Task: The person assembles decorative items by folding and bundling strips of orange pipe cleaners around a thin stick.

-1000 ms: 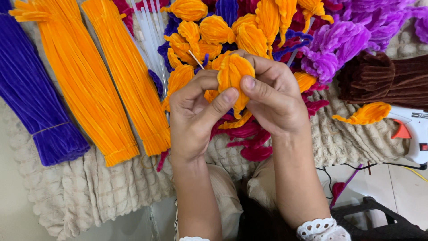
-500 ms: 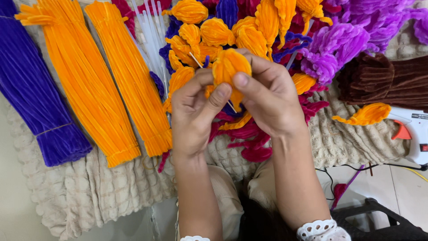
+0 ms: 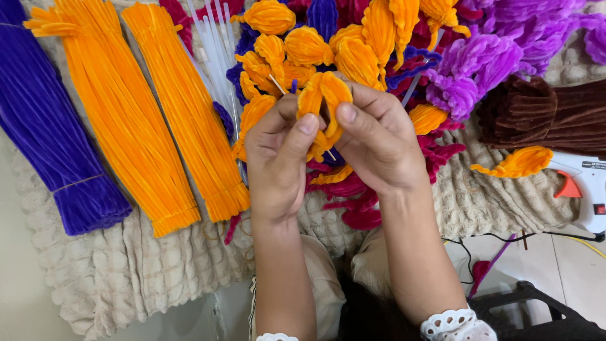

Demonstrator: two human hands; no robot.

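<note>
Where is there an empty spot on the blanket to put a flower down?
Bare beige blanket shows below the orange bundles, left of the left hand. Another bare patch lies under the loose orange petal. Above both hands, flowers crowd it.

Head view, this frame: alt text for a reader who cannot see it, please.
Both hands, left hand and right hand, pinch an orange chenille petal piece above a beige textured cloth. Orange stem bundles and a purple stem bundle lie to the left, a glue gun to the right.
</note>
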